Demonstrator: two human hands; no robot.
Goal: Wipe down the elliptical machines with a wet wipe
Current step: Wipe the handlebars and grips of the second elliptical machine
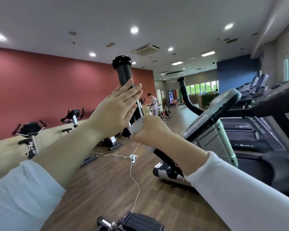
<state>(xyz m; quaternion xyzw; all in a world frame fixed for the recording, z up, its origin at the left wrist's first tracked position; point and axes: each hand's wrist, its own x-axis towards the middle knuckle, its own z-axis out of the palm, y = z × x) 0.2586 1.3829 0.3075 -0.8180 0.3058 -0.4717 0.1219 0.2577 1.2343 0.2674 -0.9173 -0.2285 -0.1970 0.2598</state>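
Both hands meet on the elliptical's black handlebar [123,72]. The left hand [115,112] lies flat against the foam grip, fingers straight and together, clasping nothing. At about five o'clock from it, the right hand [152,130] curls tight round the wet wipe [137,126], which bulges white at the fist's nine o'clock side, against the bar below the grip.

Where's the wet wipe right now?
Centre of the head view: the wet wipe is bunched in the right hand, against the elliptical's black handlebar, just below the left hand.
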